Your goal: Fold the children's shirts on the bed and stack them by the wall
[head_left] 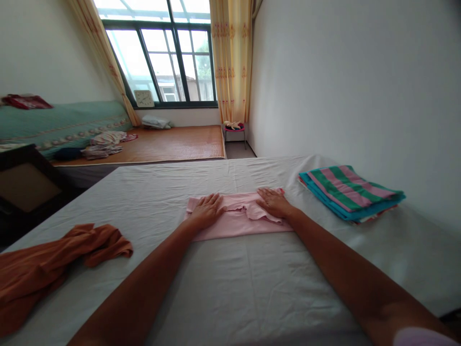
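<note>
A pink garment (236, 226), folded into a wide flat strip, lies on the white-sheeted bed (223, 288) in front of me. My left hand (208, 210) rests flat on its left part, fingers stretched out. On its right part my right hand (274, 203) is laid flat too, with the fingers extended. Between the hands the upper layer has an uneven, rumpled edge. A bit of red shows at the garment's far right corner, beside my right fingertips. Neither hand grips the cloth.
Folded cloths (353, 192), green-and-pink striped over blue, are stacked at the right near the wall. A crumpled rust-brown garment (61, 264) lies at the left. Beyond stand a mat-topped bed (173, 142) with clothes on it and a small stool (235, 129).
</note>
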Tool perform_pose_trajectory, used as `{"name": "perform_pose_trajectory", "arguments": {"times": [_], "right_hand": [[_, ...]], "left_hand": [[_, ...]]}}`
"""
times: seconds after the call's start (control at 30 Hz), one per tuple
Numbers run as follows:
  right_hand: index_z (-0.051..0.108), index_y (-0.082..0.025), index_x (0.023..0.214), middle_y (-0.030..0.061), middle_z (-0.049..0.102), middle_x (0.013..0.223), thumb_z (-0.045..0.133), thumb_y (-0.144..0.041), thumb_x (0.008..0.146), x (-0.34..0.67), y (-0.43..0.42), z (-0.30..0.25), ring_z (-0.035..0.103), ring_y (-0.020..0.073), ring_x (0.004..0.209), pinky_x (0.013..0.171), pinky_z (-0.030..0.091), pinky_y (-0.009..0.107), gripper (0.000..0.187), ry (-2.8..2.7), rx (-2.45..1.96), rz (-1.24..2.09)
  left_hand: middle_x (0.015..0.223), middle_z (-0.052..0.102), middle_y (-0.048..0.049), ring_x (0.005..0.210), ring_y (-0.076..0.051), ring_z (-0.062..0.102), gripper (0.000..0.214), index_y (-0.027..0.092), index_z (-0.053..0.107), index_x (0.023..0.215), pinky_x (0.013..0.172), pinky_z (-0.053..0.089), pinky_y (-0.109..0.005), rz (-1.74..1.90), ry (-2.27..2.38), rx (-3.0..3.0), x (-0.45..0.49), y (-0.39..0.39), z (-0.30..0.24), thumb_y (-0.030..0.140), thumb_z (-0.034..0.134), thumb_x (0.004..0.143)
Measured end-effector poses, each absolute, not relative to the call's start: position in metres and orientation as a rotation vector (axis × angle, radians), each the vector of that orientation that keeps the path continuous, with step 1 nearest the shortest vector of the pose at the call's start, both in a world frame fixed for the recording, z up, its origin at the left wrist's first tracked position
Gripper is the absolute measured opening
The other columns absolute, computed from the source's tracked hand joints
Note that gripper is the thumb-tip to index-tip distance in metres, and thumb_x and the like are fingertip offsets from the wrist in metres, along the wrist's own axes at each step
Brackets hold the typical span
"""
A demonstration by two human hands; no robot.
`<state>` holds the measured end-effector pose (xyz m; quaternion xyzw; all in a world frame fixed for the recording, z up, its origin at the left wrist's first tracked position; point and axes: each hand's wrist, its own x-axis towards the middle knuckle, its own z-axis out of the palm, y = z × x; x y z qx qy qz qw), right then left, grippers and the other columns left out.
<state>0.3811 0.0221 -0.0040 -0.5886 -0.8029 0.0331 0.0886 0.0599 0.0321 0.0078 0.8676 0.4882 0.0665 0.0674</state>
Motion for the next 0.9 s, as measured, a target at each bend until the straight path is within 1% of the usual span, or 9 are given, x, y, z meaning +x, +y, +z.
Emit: {"name": "perform_pose_trajectory", "arguments": {"times": [0.13,0.23,0.37,0.43,0.5,0.7,0.83,0.9], "right_hand": [[0.035,-0.020,0.147,0.0100,0.032,0.153,0.024,-0.058,0.094,0.386,0.023,-0.004,0.026,0.0270,0.141,0.116,0.012,0.048,0.066,-2.328,-1.868,0.064],[0.035,-0.022,0.147,0.0087,0.032,0.153,0.024,-0.057,0.095,0.392,0.024,-0.009,0.025,0.0259,0.142,0.116,0.011,0.048,0.064,-2.269,-1.928,0.059],[0.036,-0.021,0.146,0.0093,0.033,0.153,0.025,-0.055,0.095,0.400,0.028,-0.014,0.025,0.0232,0.142,0.116,0.011,0.043,0.062,-2.225,-1.963,0.063],[0.036,-0.021,0.146,0.0096,0.033,0.153,0.025,-0.054,0.095,0.402,0.029,-0.014,0.026,0.0228,0.142,0.116,0.012,0.043,0.061,-2.217,-1.978,0.059],[0.035,-0.021,0.146,0.0092,0.032,0.153,0.025,-0.053,0.095,0.401,0.029,-0.012,0.025,0.0226,0.142,0.116,0.013,0.044,0.062,-2.219,-2.002,0.064],[0.029,-0.018,0.149,0.0065,0.025,0.156,0.019,-0.055,0.095,0.406,0.030,-0.008,0.020,0.0227,0.143,0.115,0.015,0.047,0.066,-2.122,-2.206,0.082],[0.028,-0.017,0.150,0.0060,0.026,0.156,0.020,-0.055,0.095,0.416,0.031,-0.011,0.023,0.0227,0.142,0.115,0.016,0.044,0.067,-2.070,-2.257,0.054],[0.030,-0.017,0.149,0.0073,0.028,0.155,0.021,-0.055,0.095,0.418,0.029,-0.010,0.024,0.0238,0.142,0.114,0.018,0.044,0.066,-2.035,-2.270,0.026]], "left_hand": [[0.155,0.026,-0.0074,0.144,-0.026,0.021,0.057,0.024,0.034,0.147,0.114,0.017,-0.049,0.161,1.562,2.549,0.053,0.039,0.008,0.049,0.023,0.097],[0.155,0.028,-0.0072,0.143,-0.026,0.024,0.056,0.023,0.036,0.146,0.114,0.019,-0.049,0.177,1.599,2.521,0.050,0.042,0.007,0.045,0.022,0.097],[0.154,0.030,-0.0067,0.142,-0.025,0.026,0.053,0.024,0.038,0.145,0.113,0.020,-0.049,0.158,1.642,2.515,0.046,0.044,0.009,0.040,0.025,0.097],[0.154,0.030,-0.0068,0.142,-0.025,0.026,0.052,0.025,0.038,0.145,0.113,0.020,-0.050,0.133,1.681,2.516,0.041,0.045,0.011,0.038,0.027,0.096],[0.154,0.029,-0.0064,0.143,-0.025,0.025,0.053,0.025,0.037,0.146,0.113,0.020,-0.050,0.109,1.736,2.510,0.035,0.046,0.011,0.038,0.027,0.096],[0.157,0.025,-0.0037,0.144,-0.023,0.020,0.058,0.019,0.030,0.149,0.116,0.017,-0.042,0.036,1.874,2.456,0.021,0.052,0.009,0.040,0.019,0.096],[0.157,0.025,-0.0018,0.144,-0.023,0.021,0.058,0.021,0.030,0.149,0.116,0.017,-0.043,0.043,1.895,2.442,0.022,0.051,0.010,0.041,0.018,0.096],[0.157,0.025,-0.0015,0.144,-0.024,0.021,0.058,0.021,0.030,0.149,0.115,0.018,-0.044,0.053,1.899,2.440,0.023,0.051,0.010,0.041,0.017,0.096]]}}
